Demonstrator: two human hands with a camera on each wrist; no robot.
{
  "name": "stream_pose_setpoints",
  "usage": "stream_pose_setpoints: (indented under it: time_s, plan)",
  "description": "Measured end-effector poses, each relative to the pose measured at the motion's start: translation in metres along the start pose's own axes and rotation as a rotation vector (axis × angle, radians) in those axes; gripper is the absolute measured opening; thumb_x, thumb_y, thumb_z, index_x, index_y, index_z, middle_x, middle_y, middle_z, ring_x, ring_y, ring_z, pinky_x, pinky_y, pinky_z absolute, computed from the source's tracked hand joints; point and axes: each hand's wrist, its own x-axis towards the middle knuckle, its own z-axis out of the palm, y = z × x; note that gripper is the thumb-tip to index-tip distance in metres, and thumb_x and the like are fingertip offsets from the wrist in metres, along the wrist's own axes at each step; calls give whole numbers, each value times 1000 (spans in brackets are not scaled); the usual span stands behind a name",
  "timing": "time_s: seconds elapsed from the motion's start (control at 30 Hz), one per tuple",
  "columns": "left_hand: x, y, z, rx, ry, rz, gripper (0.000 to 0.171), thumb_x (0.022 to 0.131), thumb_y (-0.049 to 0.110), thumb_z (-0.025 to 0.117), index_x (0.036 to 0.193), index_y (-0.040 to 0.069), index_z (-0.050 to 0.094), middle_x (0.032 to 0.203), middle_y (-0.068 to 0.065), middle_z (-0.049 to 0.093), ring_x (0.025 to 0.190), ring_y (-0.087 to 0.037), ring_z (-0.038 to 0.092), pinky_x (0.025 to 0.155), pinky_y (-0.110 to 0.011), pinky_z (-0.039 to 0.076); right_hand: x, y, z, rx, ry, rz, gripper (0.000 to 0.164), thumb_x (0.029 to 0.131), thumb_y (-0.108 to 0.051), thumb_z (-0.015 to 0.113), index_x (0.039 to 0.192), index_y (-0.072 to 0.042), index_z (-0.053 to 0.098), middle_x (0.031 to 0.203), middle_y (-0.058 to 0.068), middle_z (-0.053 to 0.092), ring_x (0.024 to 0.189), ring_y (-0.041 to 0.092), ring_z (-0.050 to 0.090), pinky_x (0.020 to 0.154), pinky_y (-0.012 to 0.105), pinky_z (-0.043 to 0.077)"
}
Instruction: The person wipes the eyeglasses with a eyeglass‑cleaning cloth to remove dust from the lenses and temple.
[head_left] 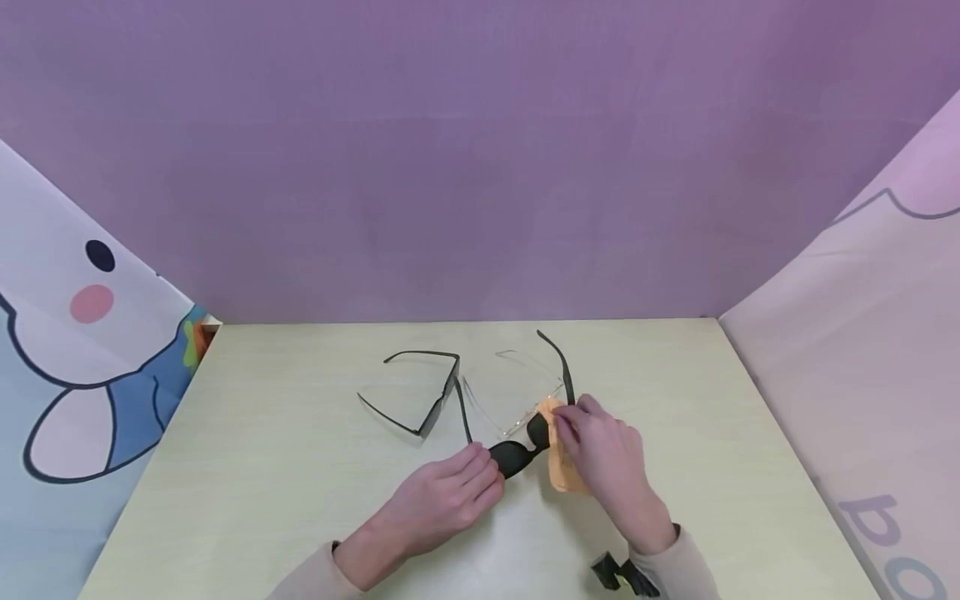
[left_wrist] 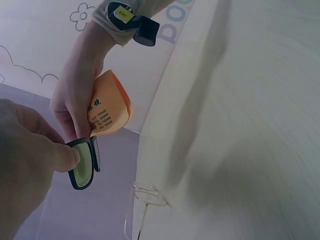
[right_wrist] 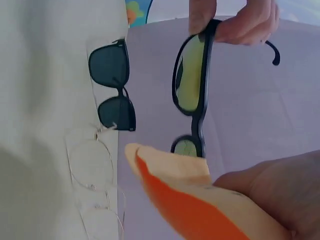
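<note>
My left hand (head_left: pixel 442 492) pinches one end of a pair of black sunglasses (head_left: pixel 512 458), held above the table with the temples spread toward the back. At the other end, my right hand (head_left: pixel 603 446) grips a folded orange cloth (head_left: pixel 562 467) against the lens, partly covering it. Dark printed writing shows on the cloth (left_wrist: pixel 107 107) in the left wrist view. The held lens (right_wrist: pixel 191 85) looks yellow-green in the right wrist view. My left thumb overlaps the lens (left_wrist: pixel 84 167) in the left wrist view.
A second pair of black sunglasses (head_left: pixel 432 417) lies with open temples on the pale table (head_left: pixel 262 433), behind my left hand. Thin wire-rimmed glasses (head_left: pixel 516 427) lie behind the held pair. A purple wall (head_left: pixel 465 167) borders the table's back edge.
</note>
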Motion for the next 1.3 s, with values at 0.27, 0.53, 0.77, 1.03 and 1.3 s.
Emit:
stream_pose_setpoints:
  time_s: [0.27,0.53,0.77,1.03,1.3]
  plan:
    - [0,4,-1,-25,-33,-23,43,106,-2,30,101,16,69,103,2,71,103,-15,68,106,-29,51,-7,-7,2,77,-85,-88,4,90,-13,79,93,-10,79,81,-5,60,53,8,53,43,23,41]
    - [0,5,2,-29,-5,-17,40,104,-3,33,100,15,69,102,2,71,102,-15,68,106,-30,51,-2,6,4,27,-67,-7,5,89,-10,79,94,-11,80,75,-4,53,48,8,45,40,25,37]
    - [0,5,1,-42,-22,-17,42,105,-3,32,101,15,70,101,1,71,102,-16,68,106,-30,51,-5,2,1,157,-131,-90,1,91,-11,79,90,-11,79,77,-8,55,56,2,47,46,20,39]
    - [0,6,1,-25,2,-14,39,104,-2,34,101,14,70,102,1,71,102,-16,68,106,-31,51,-4,5,4,25,-29,-27,4,89,-11,80,92,-9,80,75,-4,54,48,8,45,40,25,37]
    - [-3,9,0,-27,3,-15,40,104,-3,33,101,14,69,101,0,71,101,-17,67,105,-31,52,-8,0,5,97,-102,-70,2,89,-10,79,89,-12,79,78,-7,59,54,5,51,45,23,41]
